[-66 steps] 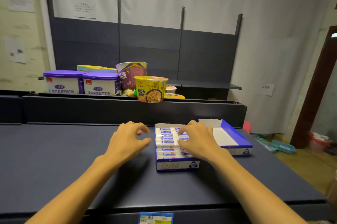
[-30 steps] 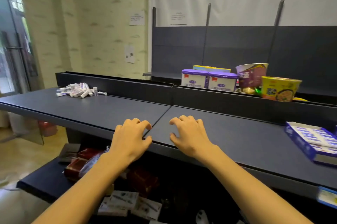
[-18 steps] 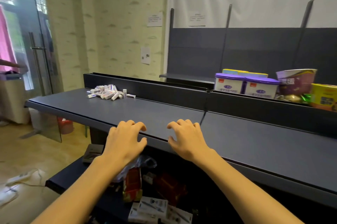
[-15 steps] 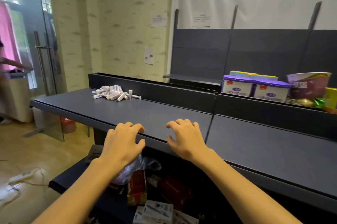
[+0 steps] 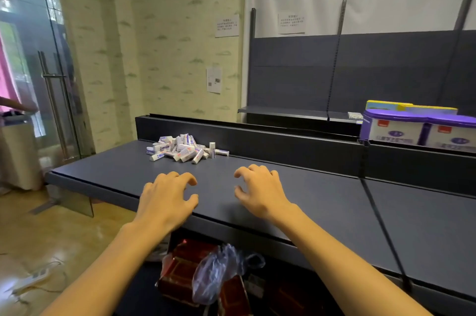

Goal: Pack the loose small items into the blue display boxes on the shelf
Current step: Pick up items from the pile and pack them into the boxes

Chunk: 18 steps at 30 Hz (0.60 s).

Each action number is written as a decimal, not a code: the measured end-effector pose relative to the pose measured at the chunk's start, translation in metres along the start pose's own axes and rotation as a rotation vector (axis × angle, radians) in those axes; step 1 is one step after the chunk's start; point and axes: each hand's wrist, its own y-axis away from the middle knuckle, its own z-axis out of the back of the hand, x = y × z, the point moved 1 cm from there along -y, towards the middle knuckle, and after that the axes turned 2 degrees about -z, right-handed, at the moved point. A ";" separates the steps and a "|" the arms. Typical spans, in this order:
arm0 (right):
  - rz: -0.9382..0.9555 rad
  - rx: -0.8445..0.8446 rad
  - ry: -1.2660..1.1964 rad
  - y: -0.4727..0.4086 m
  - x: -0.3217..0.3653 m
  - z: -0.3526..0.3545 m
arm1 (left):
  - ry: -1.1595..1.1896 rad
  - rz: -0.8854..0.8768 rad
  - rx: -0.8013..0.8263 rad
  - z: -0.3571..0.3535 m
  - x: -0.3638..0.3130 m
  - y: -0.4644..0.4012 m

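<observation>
Head view: dark shelf (image 5: 322, 202) fills frame; view has swung left since blue boxes were in sight, boxes now out of frame. Loose item pile (image 5: 184, 148) at 11 o'clock. Left hand (image 5: 167, 194), right hand (image 5: 260, 190) hover empty, fingers loosely curled. Fetch run likely starting.

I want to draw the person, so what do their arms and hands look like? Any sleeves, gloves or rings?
Both arms are bare up to the picture's edge, with no sleeves in view. The left hand and right hand wear no gloves, and no rings, watch or bracelet show.
</observation>
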 end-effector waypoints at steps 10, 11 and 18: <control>-0.093 0.030 -0.013 -0.087 0.031 -0.063 | 0.049 0.011 0.061 -0.042 0.109 -0.072; -0.103 0.030 -0.008 -0.094 0.034 -0.069 | 0.055 0.015 0.066 -0.046 0.121 -0.077; -0.205 -0.006 0.010 -0.139 0.061 -0.110 | 0.108 -0.037 0.108 -0.077 0.193 -0.118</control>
